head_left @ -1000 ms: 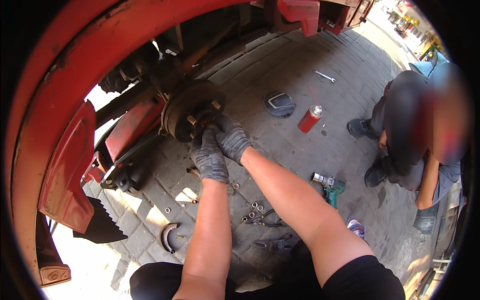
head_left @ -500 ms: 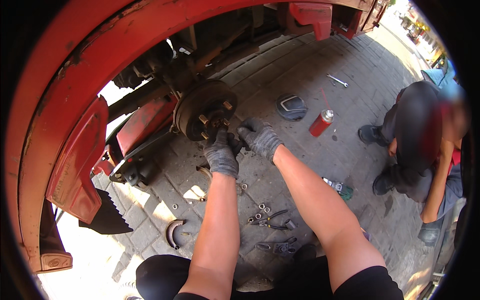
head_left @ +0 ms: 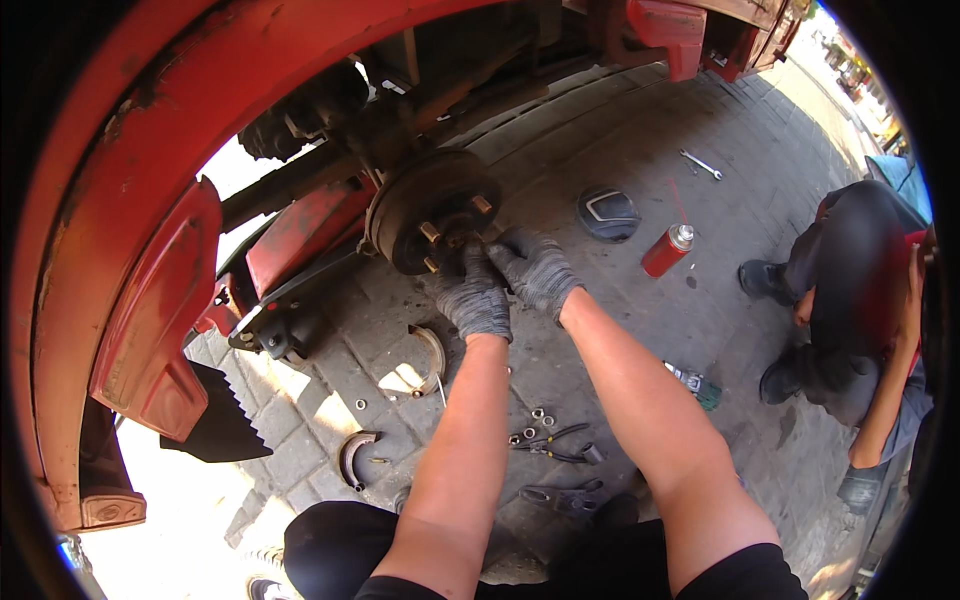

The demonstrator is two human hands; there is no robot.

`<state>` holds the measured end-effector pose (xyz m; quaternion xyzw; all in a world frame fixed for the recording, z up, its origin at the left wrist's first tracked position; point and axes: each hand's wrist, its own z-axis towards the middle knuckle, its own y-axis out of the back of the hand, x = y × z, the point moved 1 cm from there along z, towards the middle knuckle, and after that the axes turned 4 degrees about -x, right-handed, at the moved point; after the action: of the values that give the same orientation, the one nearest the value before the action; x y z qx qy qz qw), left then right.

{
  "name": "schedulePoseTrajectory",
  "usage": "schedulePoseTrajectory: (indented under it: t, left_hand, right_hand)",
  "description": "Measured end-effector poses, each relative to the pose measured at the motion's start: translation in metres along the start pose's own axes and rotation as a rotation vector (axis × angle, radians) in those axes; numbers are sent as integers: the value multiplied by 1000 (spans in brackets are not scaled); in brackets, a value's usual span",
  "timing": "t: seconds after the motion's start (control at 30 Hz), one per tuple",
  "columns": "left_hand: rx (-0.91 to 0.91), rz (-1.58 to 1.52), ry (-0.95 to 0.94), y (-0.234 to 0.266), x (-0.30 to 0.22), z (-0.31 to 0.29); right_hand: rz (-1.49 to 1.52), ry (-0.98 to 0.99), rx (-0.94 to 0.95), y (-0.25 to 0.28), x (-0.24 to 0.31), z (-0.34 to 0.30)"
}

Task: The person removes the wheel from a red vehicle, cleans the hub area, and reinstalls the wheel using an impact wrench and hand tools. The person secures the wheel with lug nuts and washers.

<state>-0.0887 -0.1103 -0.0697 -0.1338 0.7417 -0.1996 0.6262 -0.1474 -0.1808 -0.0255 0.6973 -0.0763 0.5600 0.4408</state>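
Observation:
A dark round brake drum (head_left: 385, 225) with several brass-coloured studs sits on the axle under the red vehicle. My left hand (head_left: 472, 302), in a grey knit glove, is raised to the hub's lower right, its fingers bent in at the centre. Close beside it, my right hand (head_left: 543, 274), gloved alike, curls its fingers toward the same spot. Both sets of fingertips meet near the hub, and whatever they pinch is hidden by the gloves. Below the drum, two curved brake shoes lie on the paving: one shoe (head_left: 437, 358) near my left wrist, another shoe (head_left: 348, 462) farther left.
A red spray can (head_left: 664, 254), a round dark cap (head_left: 607, 214) and a wrench (head_left: 701, 164) lie to the right. Pliers (head_left: 560, 447) and several nuts (head_left: 541, 416) rest between my forearms. A person (head_left: 850, 300) crouches at the right. The red wheel arch (head_left: 130, 170) curves overhead.
My right hand has moved in toward the hub, right against my left hand. The whole view has shifted slightly, so the drum appears farther right.

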Motion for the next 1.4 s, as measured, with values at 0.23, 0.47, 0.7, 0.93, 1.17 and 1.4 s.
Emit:
schedulePoseTrajectory:
  t: [0.23,0.47,0.7,0.93,1.17,1.4]
  left_hand:
    - [-104,224,-98,-13,-11,-12]
    - [-58,24,62,-9,5,-14]
    - [34,244,180,28,10,-40]
    - [266,614,213,73,7,-81]
    - [464,1218,58,116,-34,-112]
    - [719,1603,251,103,-63,-107]
  right_hand:
    - [20,34,23,5,-6,-2]
    - [59,-86,44,30,-12,-4]
    - [-219,198,-138,8,25,29]
    - [-675,324,80,-3,28,51]
    - [-882,429,132,-10,-5,62]
    - [-531,453,-66,-16,-24,72]
